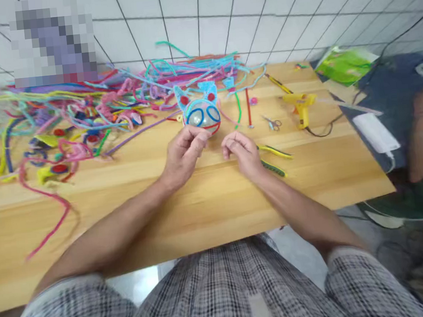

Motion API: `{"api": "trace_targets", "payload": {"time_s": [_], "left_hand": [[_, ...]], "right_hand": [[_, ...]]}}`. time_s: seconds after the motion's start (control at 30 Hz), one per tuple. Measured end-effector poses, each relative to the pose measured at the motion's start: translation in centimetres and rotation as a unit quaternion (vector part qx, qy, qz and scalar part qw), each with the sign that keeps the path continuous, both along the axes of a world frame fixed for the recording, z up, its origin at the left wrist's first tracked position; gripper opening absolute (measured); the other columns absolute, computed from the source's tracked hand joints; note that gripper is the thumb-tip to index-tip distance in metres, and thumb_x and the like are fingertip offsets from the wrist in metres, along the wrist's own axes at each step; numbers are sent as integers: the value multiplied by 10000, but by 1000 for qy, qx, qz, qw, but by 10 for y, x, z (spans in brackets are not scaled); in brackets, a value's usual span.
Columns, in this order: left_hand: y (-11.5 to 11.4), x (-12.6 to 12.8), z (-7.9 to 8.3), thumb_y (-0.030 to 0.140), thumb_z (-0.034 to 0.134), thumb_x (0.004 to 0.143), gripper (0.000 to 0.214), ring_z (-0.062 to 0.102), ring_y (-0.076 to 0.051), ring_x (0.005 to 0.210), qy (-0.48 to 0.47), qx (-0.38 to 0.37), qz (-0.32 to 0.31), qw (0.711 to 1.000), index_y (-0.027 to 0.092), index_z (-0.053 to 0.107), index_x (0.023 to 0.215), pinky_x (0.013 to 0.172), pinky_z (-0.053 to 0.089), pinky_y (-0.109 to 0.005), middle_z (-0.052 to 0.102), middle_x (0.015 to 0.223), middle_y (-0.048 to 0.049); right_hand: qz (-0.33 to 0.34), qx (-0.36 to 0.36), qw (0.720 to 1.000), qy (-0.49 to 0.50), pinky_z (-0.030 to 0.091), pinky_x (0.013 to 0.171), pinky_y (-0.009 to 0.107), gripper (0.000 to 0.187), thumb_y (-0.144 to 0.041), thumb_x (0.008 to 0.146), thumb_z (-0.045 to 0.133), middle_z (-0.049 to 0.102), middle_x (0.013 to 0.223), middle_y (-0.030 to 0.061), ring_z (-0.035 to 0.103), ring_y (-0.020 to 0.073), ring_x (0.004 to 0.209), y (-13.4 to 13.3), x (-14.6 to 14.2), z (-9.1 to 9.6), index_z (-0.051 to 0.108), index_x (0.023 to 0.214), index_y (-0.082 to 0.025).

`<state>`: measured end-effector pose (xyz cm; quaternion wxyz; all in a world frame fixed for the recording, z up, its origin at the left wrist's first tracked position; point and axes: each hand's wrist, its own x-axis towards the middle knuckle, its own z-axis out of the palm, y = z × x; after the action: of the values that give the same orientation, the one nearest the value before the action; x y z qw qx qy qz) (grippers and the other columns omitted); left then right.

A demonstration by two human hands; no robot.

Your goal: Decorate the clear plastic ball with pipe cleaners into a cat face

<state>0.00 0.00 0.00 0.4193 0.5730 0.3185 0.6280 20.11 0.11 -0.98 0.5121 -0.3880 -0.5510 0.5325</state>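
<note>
A clear ball (pixel 197 121) with blue pipe-cleaner rings, light blue ears and red ear centres is at the far middle of the wooden table. At its lower edge a thin red pipe cleaner (pixel 216 127) forms a curved loop. My left hand (pixel 184 153) is closed in a pinch, thumb and forefinger meeting at this red loop, and it hides part of the ball's lower left. Just right of the ball, my right hand (pixel 243 151) has its fingers curled together. Whether anything small is in them I cannot make out. Yellow-and-black handled pliers (pixel 275 151) lie beside my right hand.
A heap of coloured pipe cleaners (pixel 116 100) covers the back left. On the right lie small scissors (pixel 273 123), a yellow glue gun (pixel 301 107) with its cord, and a white power bank (pixel 375 132). A green packet (pixel 346 65) is at the back right, a tiled wall behind.
</note>
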Motion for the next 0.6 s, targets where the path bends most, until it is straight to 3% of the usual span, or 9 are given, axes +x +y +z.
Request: {"api": "trace_targets", "payload": {"time_s": [0.17,0.3,0.47,0.6], "left_hand": [[1,4,2,684,954,1004,515,527,-82,547,-16,-38,-39,998,211,777,903,526,449,-199,689,709,28],[-3,8,0,698,969,979,536,518,-83,529,-12,-59,-62,996,214,762,881,515,441,-197,661,667,35],[-8,12,-2,680,985,970,531,525,-68,530,-9,-66,-80,995,203,772,876,515,444,-178,699,694,24],[-9,11,-2,695,993,956,552,523,-65,531,4,-71,-87,994,196,780,857,519,435,-175,696,678,21]], "right_hand": [[0,13,999,-35,490,645,297,473,-712,964,837,629,713,-52,543,141,644,-2,0,3,679,878,-275],[-5,80,995,-60,502,660,308,490,-753,1005,815,654,751,-47,567,145,662,-8,3,11,724,961,-273],[-12,183,977,-107,581,725,335,395,-665,1085,763,786,858,-6,674,160,721,-17,3,21,750,1037,-273],[-10,220,969,-108,584,692,316,294,-556,1120,744,825,853,-4,722,158,705,-18,1,23,742,1052,-270]]}}
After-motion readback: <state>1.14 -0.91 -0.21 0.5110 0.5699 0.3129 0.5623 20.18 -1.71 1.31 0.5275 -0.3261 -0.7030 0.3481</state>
